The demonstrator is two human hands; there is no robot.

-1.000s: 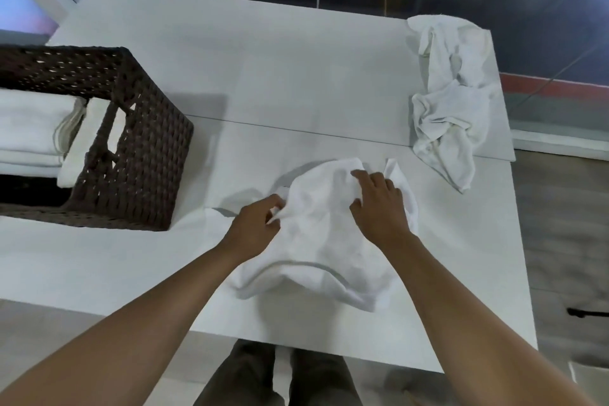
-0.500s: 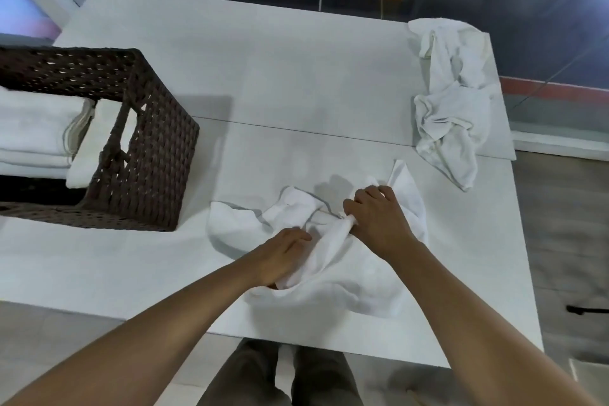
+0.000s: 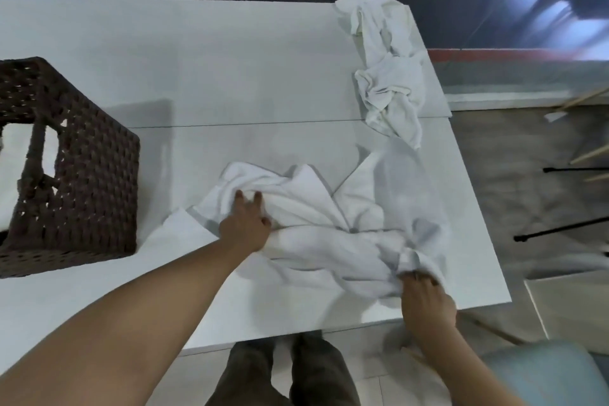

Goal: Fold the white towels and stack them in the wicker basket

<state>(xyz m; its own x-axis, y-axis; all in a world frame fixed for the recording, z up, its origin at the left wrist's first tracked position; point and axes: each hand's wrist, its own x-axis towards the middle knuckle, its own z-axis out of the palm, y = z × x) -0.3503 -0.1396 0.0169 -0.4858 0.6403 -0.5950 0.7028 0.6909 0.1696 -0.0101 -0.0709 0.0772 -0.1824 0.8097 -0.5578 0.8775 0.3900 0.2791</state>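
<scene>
Left grip (image 3: pixel 245 221): spread on crumpled white towel (image 3: pixel 313 208).
Right grip (image 3: pixel 425 298): clutches its edge.
Beyond: white towel heap (image 3: pixel 389 82).
Leftward: brown wicker basket (image 3: pixel 95 175).

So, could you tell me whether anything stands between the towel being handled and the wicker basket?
Nothing visible does: only bare table lies between the towel and the basket on the left. The crumpled towels sit at the far right, off that path.
</scene>
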